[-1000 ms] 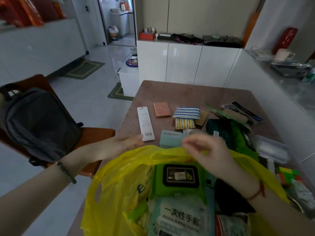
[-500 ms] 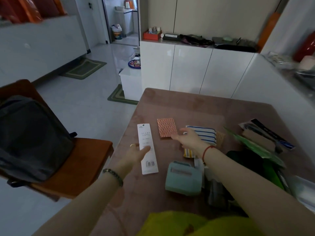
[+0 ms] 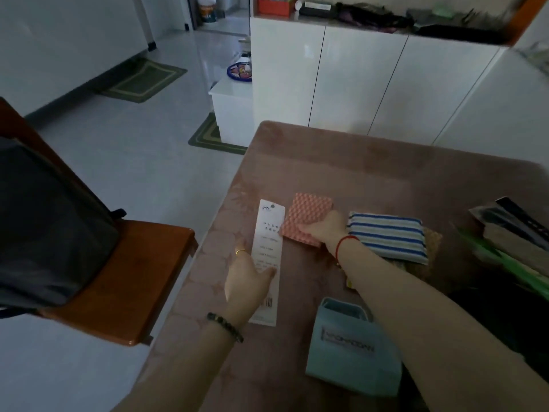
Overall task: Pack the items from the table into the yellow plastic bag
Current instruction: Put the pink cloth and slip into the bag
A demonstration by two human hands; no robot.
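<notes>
On the desk, far-left area: both hands are down on flat items at once.
Right grip: the right hand (image 3: 322, 228) lies on the near edge of the orange textured pad (image 3: 307, 221), fingers curling round that edge; whether the pad is lifted or only pressed, I cannot tell.
Left grip: the left hand (image 3: 248, 278) rests on the long white card (image 3: 267, 257), thumb across its face and fingers hidden beneath or beside the left edge; it looks like a pinch forming, not a firm hold.
Neighbours: the card and pad touch along one side; the blue-striped cloth (image 3: 389, 237) lies just beside the right wrist, over a yellowish woven piece; a pale blue box (image 3: 353, 346) sits near, under the right forearm.
Desk: the pinkish desk (image 3: 371, 176) has its left edge close to the card, with a wooden chair (image 3: 124, 281) and dark backpack (image 3: 50, 224) beyond it.
Yellow plastic bag: not in view; probably below the frame, toward the person.
Risk, card: thin and flat, it may slide off the near left edge instead of lifting.
Risk, pad: dragging it could shift the card or snag the striped cloth.
Risk, forearm: drawing back low could knock the blue box.
</notes>
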